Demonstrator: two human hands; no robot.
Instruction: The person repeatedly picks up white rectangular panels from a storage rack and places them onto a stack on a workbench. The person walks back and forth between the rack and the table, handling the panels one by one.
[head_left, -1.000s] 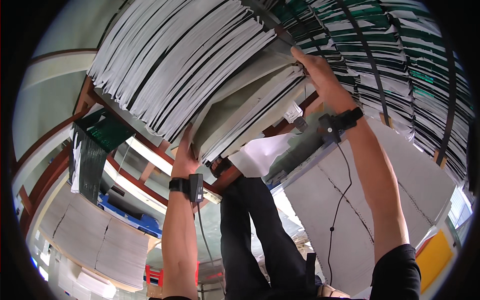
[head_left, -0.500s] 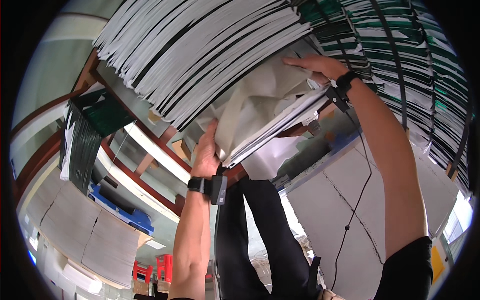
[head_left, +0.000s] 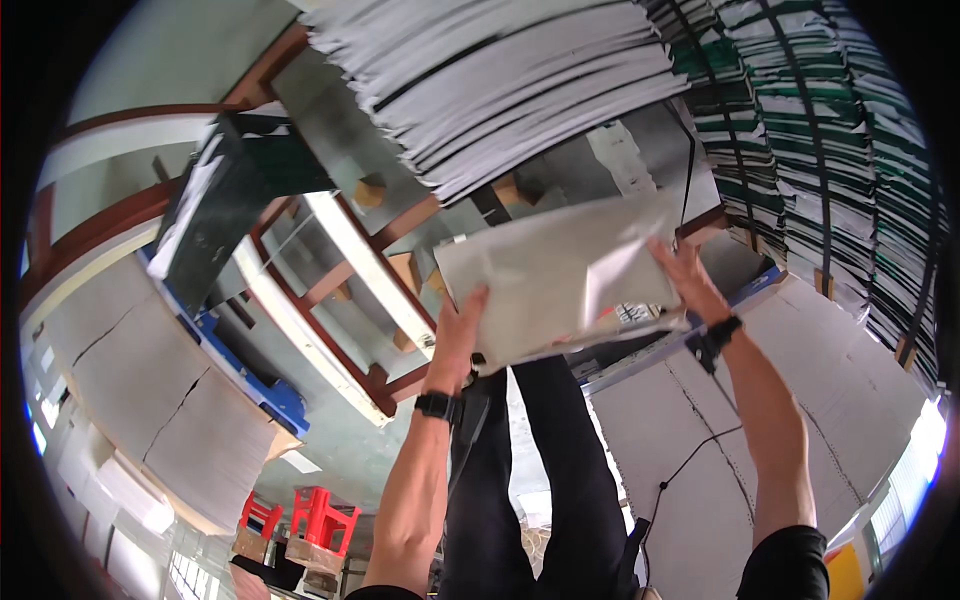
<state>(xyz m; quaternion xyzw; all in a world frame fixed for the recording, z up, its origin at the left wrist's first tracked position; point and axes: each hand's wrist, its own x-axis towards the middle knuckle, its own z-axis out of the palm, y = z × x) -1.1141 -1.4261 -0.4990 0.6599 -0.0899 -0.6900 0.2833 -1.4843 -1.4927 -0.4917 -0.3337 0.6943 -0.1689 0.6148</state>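
Note:
A flat bundle of pale, beige-grey sheets (head_left: 550,265) is held level between both my hands in front of my legs. My left hand (head_left: 458,338) grips its left edge, thumb on top. At the right edge, my right hand (head_left: 688,280) clasps the bundle, its thumb also over the top. The undersides of the fingers are hidden. The top sheet is glossy and creased towards the right. Beyond the bundle stands a tall stack of white sheets with dark layers (head_left: 500,95), apart from my hands. Both wrists wear black bands with small devices.
Tall dark-green and white stacks (head_left: 790,150) with black straps rise at the right. Red-brown and white rails (head_left: 340,300) run at the left, beside a dark-green bundle (head_left: 225,200). Grey board stacks (head_left: 690,430) lie near right. Red stools (head_left: 322,520) stand near left.
Both hands have drawn the bundle away from the tall white stack, towards me. Its top now faces up more flatly. The view has shifted, too.

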